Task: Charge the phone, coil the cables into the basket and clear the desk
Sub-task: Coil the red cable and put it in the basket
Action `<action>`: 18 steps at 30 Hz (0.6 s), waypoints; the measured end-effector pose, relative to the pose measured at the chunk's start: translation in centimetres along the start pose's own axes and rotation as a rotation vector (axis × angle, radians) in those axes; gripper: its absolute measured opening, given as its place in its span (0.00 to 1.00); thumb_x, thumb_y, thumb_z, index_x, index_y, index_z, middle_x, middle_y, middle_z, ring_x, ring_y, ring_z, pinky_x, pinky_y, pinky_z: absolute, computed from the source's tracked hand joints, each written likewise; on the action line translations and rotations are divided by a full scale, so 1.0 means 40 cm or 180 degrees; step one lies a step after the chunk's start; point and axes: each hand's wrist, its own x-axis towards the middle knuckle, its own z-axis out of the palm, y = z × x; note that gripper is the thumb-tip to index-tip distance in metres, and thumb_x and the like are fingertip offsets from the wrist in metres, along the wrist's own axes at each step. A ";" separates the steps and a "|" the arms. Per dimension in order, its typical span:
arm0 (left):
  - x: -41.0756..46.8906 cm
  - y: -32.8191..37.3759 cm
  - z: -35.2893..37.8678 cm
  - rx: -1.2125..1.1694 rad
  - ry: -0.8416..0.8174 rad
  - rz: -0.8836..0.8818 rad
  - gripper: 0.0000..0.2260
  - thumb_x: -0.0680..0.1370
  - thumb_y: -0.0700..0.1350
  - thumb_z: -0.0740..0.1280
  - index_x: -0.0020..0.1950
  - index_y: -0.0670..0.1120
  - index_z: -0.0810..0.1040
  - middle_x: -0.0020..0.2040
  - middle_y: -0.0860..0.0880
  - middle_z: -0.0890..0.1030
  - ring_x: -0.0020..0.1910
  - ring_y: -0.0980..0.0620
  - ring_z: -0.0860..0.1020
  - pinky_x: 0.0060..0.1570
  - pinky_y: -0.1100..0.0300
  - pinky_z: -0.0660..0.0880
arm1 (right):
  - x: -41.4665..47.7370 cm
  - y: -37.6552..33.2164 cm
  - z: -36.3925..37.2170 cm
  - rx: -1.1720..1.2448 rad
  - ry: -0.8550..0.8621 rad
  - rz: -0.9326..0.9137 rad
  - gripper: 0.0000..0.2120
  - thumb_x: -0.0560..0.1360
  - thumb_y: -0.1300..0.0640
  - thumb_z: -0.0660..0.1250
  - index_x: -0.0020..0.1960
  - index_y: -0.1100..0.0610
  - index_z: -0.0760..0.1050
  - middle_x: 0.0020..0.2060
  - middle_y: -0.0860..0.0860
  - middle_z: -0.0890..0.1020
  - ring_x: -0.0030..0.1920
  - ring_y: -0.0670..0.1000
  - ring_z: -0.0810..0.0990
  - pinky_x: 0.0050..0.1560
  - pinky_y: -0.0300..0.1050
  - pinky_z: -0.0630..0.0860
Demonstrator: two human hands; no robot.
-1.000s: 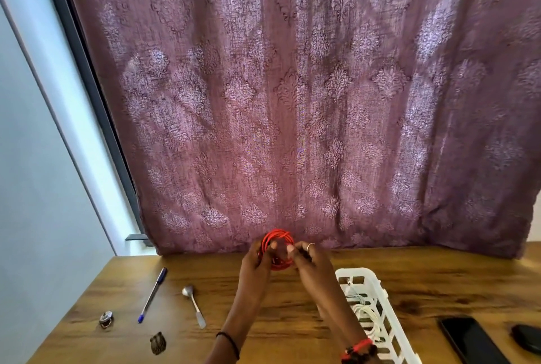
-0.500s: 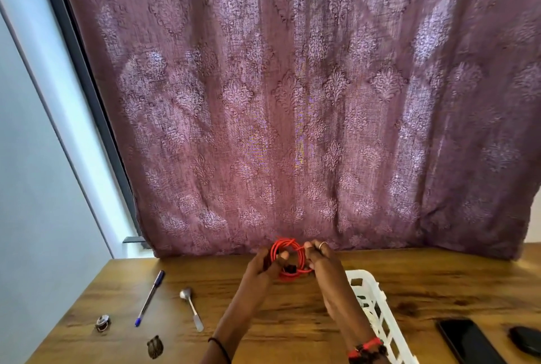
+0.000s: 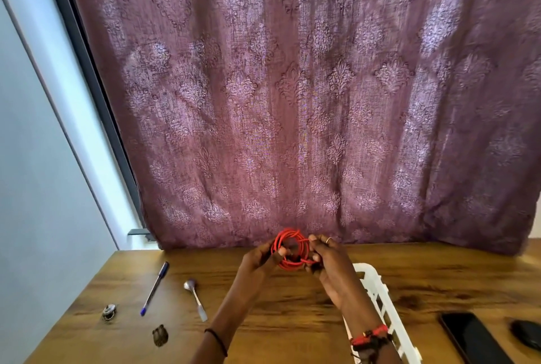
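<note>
Both hands on red cable coil, held above desk near the back edge.

Left hand (image 3: 262, 258) and right hand (image 3: 328, 258) pinch red cable (image 3: 289, 249) from either side. White basket (image 3: 377, 290) just right of right forearm; phone (image 3: 474, 337) near front-right edge. Pen (image 3: 155, 287), spoon (image 3: 195, 299) lie left; bare desk (image 3: 439, 270) between basket and curtain (image 3: 292, 100).

Phone (image 3: 474, 340) cut by bottom edge; basket (image 3: 367, 266) partly behind right forearm (image 3: 361, 317); dark object (image 3: 527, 333) clipped at right edge
</note>
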 end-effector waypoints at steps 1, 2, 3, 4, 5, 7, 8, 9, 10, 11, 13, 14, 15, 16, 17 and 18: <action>0.000 -0.001 0.001 0.0052 0.0023 0.0023 0.11 0.73 0.46 0.66 0.54 0.47 0.80 0.48 0.54 0.85 0.49 0.61 0.81 0.48 0.70 0.74 | 0.000 -0.001 -0.001 0.0006 -0.0004 0.0009 0.13 0.78 0.63 0.60 0.35 0.56 0.69 0.18 0.46 0.66 0.22 0.44 0.65 0.26 0.39 0.66; 0.000 -0.002 0.001 0.0109 0.0046 0.0050 0.10 0.74 0.45 0.66 0.54 0.48 0.80 0.47 0.56 0.85 0.49 0.62 0.80 0.48 0.70 0.74 | -0.001 -0.001 -0.001 0.0013 -0.0003 0.0014 0.13 0.78 0.63 0.60 0.35 0.57 0.69 0.18 0.47 0.66 0.23 0.44 0.65 0.26 0.40 0.66; 0.000 -0.003 0.002 0.0200 0.0076 0.0084 0.09 0.74 0.43 0.66 0.53 0.50 0.80 0.46 0.58 0.85 0.48 0.64 0.80 0.47 0.71 0.73 | -0.001 -0.002 -0.002 0.0017 0.0000 0.0020 0.13 0.78 0.63 0.60 0.35 0.57 0.69 0.19 0.47 0.66 0.24 0.45 0.65 0.26 0.40 0.66; 0.001 -0.003 0.001 0.0305 0.0102 0.0134 0.09 0.75 0.41 0.65 0.52 0.51 0.80 0.46 0.59 0.84 0.47 0.66 0.80 0.47 0.72 0.73 | -0.001 -0.003 -0.002 0.0012 0.0001 0.0035 0.13 0.78 0.63 0.60 0.35 0.57 0.69 0.19 0.47 0.66 0.25 0.46 0.65 0.26 0.40 0.67; 0.001 -0.002 0.000 0.0425 0.0114 0.0184 0.10 0.76 0.39 0.65 0.51 0.53 0.79 0.45 0.61 0.84 0.46 0.67 0.79 0.47 0.73 0.73 | -0.001 -0.004 -0.004 -0.0006 -0.0007 0.0050 0.13 0.78 0.63 0.60 0.35 0.57 0.69 0.20 0.48 0.66 0.26 0.46 0.65 0.27 0.40 0.67; 0.003 0.000 -0.004 0.0652 0.0097 0.0247 0.11 0.77 0.38 0.65 0.52 0.54 0.78 0.47 0.63 0.83 0.48 0.67 0.79 0.49 0.73 0.72 | -0.001 -0.004 -0.007 -0.0030 -0.0036 0.0075 0.13 0.78 0.62 0.60 0.35 0.57 0.69 0.19 0.48 0.67 0.27 0.47 0.67 0.27 0.39 0.69; 0.003 -0.001 -0.007 0.0765 0.0086 0.0277 0.11 0.77 0.39 0.65 0.54 0.54 0.78 0.47 0.63 0.83 0.49 0.67 0.79 0.50 0.72 0.72 | -0.002 -0.004 -0.008 -0.0026 -0.0053 0.0086 0.14 0.78 0.62 0.60 0.34 0.57 0.69 0.19 0.48 0.68 0.26 0.47 0.67 0.27 0.39 0.70; 0.004 -0.003 -0.009 0.0899 0.0098 0.0327 0.11 0.77 0.40 0.65 0.56 0.53 0.78 0.47 0.63 0.83 0.49 0.68 0.78 0.50 0.71 0.72 | -0.002 -0.003 -0.008 -0.0004 -0.0069 0.0094 0.14 0.78 0.62 0.60 0.34 0.58 0.69 0.19 0.48 0.69 0.25 0.46 0.69 0.26 0.39 0.71; 0.005 -0.004 -0.011 0.1049 0.0134 0.0394 0.11 0.77 0.41 0.65 0.58 0.52 0.77 0.48 0.63 0.83 0.50 0.69 0.78 0.50 0.71 0.73 | -0.002 -0.002 -0.007 0.0030 -0.0082 0.0102 0.14 0.78 0.62 0.60 0.34 0.58 0.70 0.19 0.49 0.70 0.24 0.46 0.70 0.25 0.38 0.72; 0.006 -0.004 -0.012 0.1193 0.0177 0.0453 0.12 0.77 0.40 0.65 0.59 0.50 0.76 0.49 0.62 0.82 0.50 0.70 0.77 0.51 0.71 0.73 | -0.002 -0.002 -0.006 0.0037 -0.0088 0.0098 0.14 0.78 0.63 0.61 0.34 0.60 0.71 0.19 0.49 0.71 0.23 0.45 0.72 0.26 0.38 0.72; 0.006 -0.004 -0.012 0.1342 0.0228 0.0508 0.13 0.77 0.39 0.65 0.61 0.47 0.76 0.50 0.58 0.81 0.49 0.72 0.76 0.50 0.71 0.73 | -0.001 -0.003 -0.006 0.0007 -0.0112 0.0085 0.12 0.78 0.63 0.61 0.35 0.62 0.74 0.18 0.49 0.71 0.21 0.45 0.72 0.27 0.38 0.71; 0.004 -0.005 -0.012 0.1367 0.0256 0.0514 0.12 0.77 0.39 0.65 0.60 0.47 0.76 0.50 0.57 0.81 0.49 0.72 0.76 0.50 0.71 0.73 | -0.001 -0.005 -0.009 -0.0012 -0.0139 0.0096 0.12 0.77 0.63 0.62 0.36 0.63 0.75 0.18 0.48 0.69 0.21 0.45 0.71 0.25 0.37 0.70; 0.002 -0.004 -0.011 0.1378 0.0304 0.0509 0.12 0.77 0.39 0.66 0.60 0.47 0.76 0.50 0.57 0.81 0.48 0.72 0.76 0.50 0.71 0.73 | 0.000 -0.006 -0.014 -0.0079 -0.0174 0.0105 0.11 0.77 0.62 0.63 0.37 0.63 0.76 0.17 0.48 0.68 0.20 0.45 0.69 0.24 0.36 0.69; -0.001 -0.003 -0.011 0.1353 0.0361 0.0493 0.12 0.77 0.38 0.66 0.59 0.47 0.77 0.50 0.57 0.81 0.48 0.72 0.77 0.50 0.72 0.73 | 0.001 -0.007 -0.021 -0.0224 -0.0211 0.0093 0.10 0.76 0.61 0.64 0.37 0.62 0.77 0.17 0.47 0.67 0.20 0.44 0.68 0.22 0.35 0.67; -0.003 -0.002 -0.011 0.1265 0.0413 0.0463 0.11 0.77 0.37 0.66 0.57 0.48 0.77 0.49 0.57 0.81 0.48 0.71 0.77 0.50 0.71 0.72 | 0.003 -0.008 -0.029 -0.0426 -0.0250 0.0047 0.09 0.76 0.60 0.65 0.39 0.61 0.78 0.17 0.46 0.66 0.19 0.44 0.66 0.21 0.35 0.65; -0.005 -0.001 -0.011 0.1108 0.0439 0.0421 0.11 0.77 0.37 0.66 0.56 0.48 0.77 0.49 0.55 0.82 0.47 0.70 0.77 0.50 0.71 0.72 | 0.004 -0.010 -0.037 -0.0624 -0.0286 -0.0025 0.07 0.75 0.60 0.66 0.40 0.60 0.78 0.18 0.46 0.67 0.19 0.43 0.65 0.21 0.34 0.63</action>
